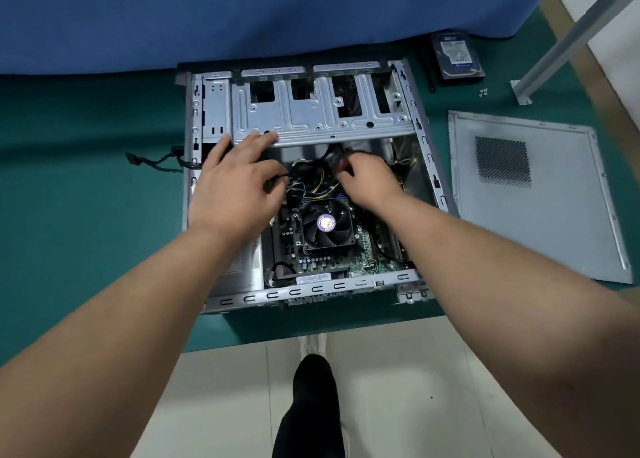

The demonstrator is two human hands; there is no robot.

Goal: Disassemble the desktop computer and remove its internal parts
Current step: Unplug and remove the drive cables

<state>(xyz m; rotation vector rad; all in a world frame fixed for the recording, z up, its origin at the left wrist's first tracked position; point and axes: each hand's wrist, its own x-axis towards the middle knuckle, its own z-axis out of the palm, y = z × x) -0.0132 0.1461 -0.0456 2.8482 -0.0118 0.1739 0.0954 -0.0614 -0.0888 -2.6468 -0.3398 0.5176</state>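
Fingers [346,170] of right hand [369,180] pinch black cable [334,154].

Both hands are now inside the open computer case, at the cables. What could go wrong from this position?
1. The right hand grips a black cable; a hard pull could damage its connector.
2. The left hand rests on the drive cage, whose metal edge might cut.
3. The loose screws could roll away.

Desktop computer case [420,135] laid on side, open top facing up, on green mat. Grey drive cage [311,111] spans far end. Motherboard [346,263] seated in floor, black CPU fan [325,223] with purple hub mounted centrally. Cable bundle [311,180], yellow and black, gathered above fan, connector ends possibly still plugged.
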